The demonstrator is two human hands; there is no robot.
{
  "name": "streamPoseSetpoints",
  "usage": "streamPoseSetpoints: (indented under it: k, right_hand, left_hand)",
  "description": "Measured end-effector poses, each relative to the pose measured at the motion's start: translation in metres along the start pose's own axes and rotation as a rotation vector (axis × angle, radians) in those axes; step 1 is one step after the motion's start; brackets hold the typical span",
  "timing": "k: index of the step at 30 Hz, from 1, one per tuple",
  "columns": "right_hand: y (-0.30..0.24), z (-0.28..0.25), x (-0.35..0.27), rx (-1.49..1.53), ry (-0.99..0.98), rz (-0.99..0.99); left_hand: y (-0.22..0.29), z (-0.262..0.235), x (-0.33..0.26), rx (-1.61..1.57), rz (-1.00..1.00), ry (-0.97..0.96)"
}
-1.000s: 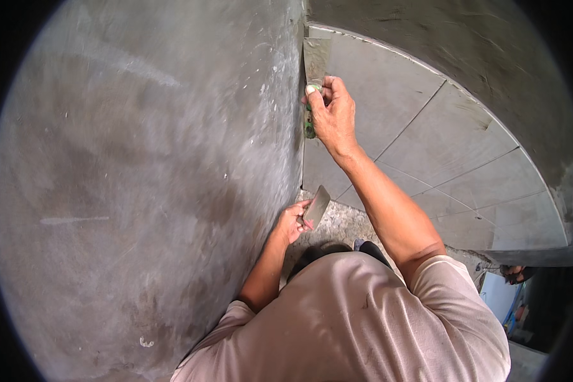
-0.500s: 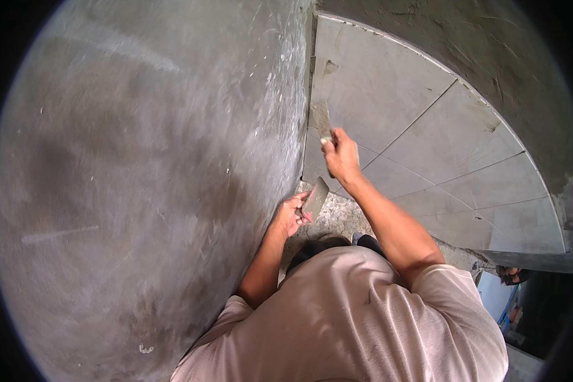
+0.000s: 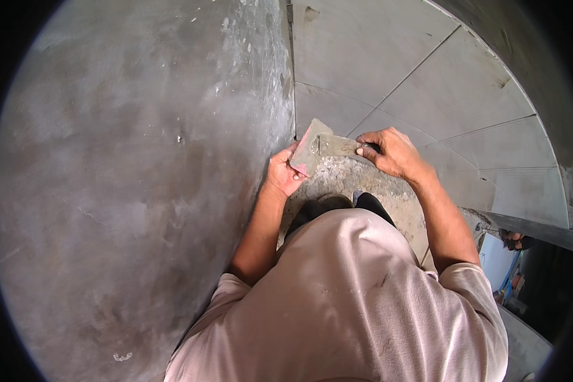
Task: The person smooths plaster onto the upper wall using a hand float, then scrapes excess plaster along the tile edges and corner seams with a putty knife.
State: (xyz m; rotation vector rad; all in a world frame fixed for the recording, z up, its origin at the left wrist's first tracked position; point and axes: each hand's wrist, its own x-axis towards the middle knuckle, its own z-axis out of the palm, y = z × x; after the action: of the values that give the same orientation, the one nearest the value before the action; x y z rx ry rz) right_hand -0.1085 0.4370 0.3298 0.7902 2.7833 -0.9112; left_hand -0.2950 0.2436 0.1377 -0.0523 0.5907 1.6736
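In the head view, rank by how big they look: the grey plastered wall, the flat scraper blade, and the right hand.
1. Grey plastered wall, by far largest.
2. Right hand and flat scraper blade look about alike; too close to rank.

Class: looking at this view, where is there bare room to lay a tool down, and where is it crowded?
Bare: the grey tiles beyond the right hand. Crowded: the rough mortar patch between the plastered wall, the left hand, the two scrapers and the feet.
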Motion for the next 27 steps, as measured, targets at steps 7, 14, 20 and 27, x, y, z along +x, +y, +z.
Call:
streamPoseSetpoints:
  k: [7, 14, 20, 27]
  right_hand:
    - [-0.001, -0.002, -0.002, -0.22, 0.014, 0.033]
    - [-0.014, 0.009, 0.054, -0.139, 0.664, -0.209]
    - [-0.036, -0.022, 0.12, -0.24, 0.863, -0.277]
    - [-0.058, -0.038, 0.134, -0.341, 0.722, -0.089]
  left_hand:
    - [0.001, 0.008, -0.005, 0.145, 0.024, 0.026]
    - [-0.006, -0.008, -0.007, 0.162, -0.013, 0.067]
    - [-0.008, -0.004, -0.007, 0.153, -0.008, 0.165]
    - [-0.003, -0.005, -0.006, 0.162, -0.023, 0.16]
